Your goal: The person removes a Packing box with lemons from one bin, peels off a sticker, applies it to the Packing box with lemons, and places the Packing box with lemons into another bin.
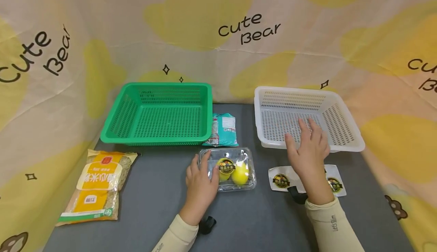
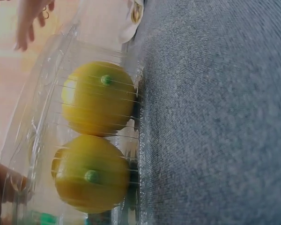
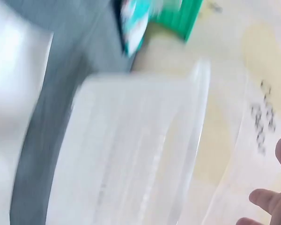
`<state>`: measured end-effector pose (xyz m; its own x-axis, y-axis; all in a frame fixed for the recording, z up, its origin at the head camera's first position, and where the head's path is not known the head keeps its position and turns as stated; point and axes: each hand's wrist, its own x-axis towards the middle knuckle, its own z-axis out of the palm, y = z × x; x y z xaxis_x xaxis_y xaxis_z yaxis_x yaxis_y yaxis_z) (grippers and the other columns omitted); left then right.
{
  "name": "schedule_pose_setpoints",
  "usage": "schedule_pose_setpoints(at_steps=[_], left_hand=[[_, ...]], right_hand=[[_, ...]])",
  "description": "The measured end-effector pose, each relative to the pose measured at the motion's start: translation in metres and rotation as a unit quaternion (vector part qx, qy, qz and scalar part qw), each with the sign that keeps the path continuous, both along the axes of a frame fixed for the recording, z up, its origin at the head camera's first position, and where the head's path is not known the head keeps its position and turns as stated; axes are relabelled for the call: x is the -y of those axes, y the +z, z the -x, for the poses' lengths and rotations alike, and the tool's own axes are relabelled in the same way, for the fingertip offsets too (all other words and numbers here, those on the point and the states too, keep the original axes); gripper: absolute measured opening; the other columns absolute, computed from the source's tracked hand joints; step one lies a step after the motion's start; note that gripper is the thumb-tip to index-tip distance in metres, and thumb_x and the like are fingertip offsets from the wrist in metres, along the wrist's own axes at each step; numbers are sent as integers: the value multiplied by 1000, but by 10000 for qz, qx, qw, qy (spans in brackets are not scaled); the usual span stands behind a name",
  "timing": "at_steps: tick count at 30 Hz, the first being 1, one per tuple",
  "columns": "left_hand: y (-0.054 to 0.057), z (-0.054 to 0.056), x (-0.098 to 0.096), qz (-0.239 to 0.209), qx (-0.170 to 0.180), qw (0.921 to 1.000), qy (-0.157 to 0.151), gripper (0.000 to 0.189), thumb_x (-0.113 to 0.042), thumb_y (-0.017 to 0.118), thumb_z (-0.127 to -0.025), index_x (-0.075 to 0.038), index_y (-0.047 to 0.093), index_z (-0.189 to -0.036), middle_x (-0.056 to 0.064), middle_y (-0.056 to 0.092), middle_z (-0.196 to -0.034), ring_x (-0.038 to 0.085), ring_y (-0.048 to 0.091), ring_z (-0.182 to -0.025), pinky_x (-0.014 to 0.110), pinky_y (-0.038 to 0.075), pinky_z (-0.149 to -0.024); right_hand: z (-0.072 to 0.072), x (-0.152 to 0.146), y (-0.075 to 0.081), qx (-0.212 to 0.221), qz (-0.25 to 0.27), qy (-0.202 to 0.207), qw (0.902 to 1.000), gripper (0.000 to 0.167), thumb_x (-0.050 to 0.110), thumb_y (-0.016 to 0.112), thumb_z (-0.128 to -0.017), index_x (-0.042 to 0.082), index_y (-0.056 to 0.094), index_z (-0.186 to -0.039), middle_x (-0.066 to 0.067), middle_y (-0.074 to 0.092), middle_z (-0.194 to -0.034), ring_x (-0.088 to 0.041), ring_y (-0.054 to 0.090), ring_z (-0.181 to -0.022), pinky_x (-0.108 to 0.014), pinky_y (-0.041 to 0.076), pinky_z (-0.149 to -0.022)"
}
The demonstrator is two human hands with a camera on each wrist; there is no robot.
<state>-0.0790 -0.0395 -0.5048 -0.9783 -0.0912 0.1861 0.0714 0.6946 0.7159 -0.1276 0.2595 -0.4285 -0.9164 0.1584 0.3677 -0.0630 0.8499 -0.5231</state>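
Observation:
My left hand (image 1: 201, 183) rests on the left end of a clear plastic clamshell box (image 1: 247, 157), its fingers spread over the lid. Inside are yellow fruits that look like lemons (image 1: 240, 173), two of them plain in the left wrist view, where the lower lemon (image 2: 92, 173) shows a green nub. A round label (image 1: 227, 166) is stuck on the lid. My right hand (image 1: 308, 153), holding nothing, hovers with fingers apart over the near side of the white basket (image 1: 353, 146). Below it lies a white strip of round stickers (image 1: 281, 181), partly hidden by the wrist.
A green basket (image 1: 157, 141) stands at the back left, with a teal packet (image 1: 228, 130) beside its right end. At the left lies a yellow bag of grain-like food (image 1: 99, 180). A printed cloth (image 1: 191, 24) hangs behind the grey table (image 1: 153, 206).

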Motion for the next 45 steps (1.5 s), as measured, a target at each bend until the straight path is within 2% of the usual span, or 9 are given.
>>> schedule_pose_setpoints(at_steps=[6, 11, 16, 21, 25, 35, 45], left_hand=[[0, 0, 1, 9, -49, 10000, -11, 57, -27, 66, -105, -18, 49, -159, 34, 38, -158, 56, 40, -137, 75, 33, -102], [2, 0, 1, 20, 1, 10000, -55, 57, -28, 66, -106, -18, 48, -159, 34, 38, -158, 56, 39, -137, 74, 32, -103], [4, 0, 1, 0, 201, 9997, -102, 58, -31, 65, -106, -19, 47, -160, 32, 36, -160, 54, 38, -140, 73, 31, -105], [2, 0, 0, 3, 157, 9999, -72, 58, -29, 65, -106, -19, 47, -160, 32, 37, -159, 54, 39, -138, 73, 32, -103], [2, 0, 0, 9, 157, 9999, -51, 58, -29, 66, -106, -19, 48, -160, 32, 37, -159, 54, 39, -138, 73, 32, -103], [3, 0, 0, 3, 192, 9998, -53, 57, -30, 66, -106, -18, 48, -159, 31, 37, -160, 54, 39, -138, 72, 32, -104], [2, 0, 2, -182, 175, 9997, -57, 57, -26, 66, -106, -19, 48, -159, 32, 38, -159, 55, 41, -138, 75, 33, -105]], right_hand=[[9, -54, 3, 273, 97, -497, 9983, 71, 46, 45, -109, 6, 31, -166, -22, 12, -172, -54, 3, -152, -78, 4, -109], [16, -94, 3, 679, 234, -906, 9933, 74, 46, 39, -109, 4, 23, -168, -24, 4, -173, -55, -1, -151, -79, 2, -107], [18, -122, 1, 1060, 272, -1212, 9866, 76, 47, 36, -109, 1, 17, -168, -27, -1, -172, -59, -3, -150, -81, 4, -104], [24, -145, -4, 1399, 319, -1433, 9792, 79, 50, 33, -109, 2, 14, -168, -28, -5, -172, -60, -4, -149, -82, 3, -105], [25, -157, -6, 1610, 280, -1512, 9749, 80, 53, 31, -109, 3, 14, -169, -31, -6, -171, -63, -3, -148, -83, 4, -105], [21, -174, -11, 1767, 496, -1552, 9707, 81, 52, 28, -109, -2, 12, -167, -33, -9, -170, -64, -7, -147, -82, 1, -106], [27, -175, -16, 1906, 703, -1552, 9668, 79, 53, 26, -110, 4, 10, -169, -31, -7, -171, -67, -1, -146, -83, 8, -108]])
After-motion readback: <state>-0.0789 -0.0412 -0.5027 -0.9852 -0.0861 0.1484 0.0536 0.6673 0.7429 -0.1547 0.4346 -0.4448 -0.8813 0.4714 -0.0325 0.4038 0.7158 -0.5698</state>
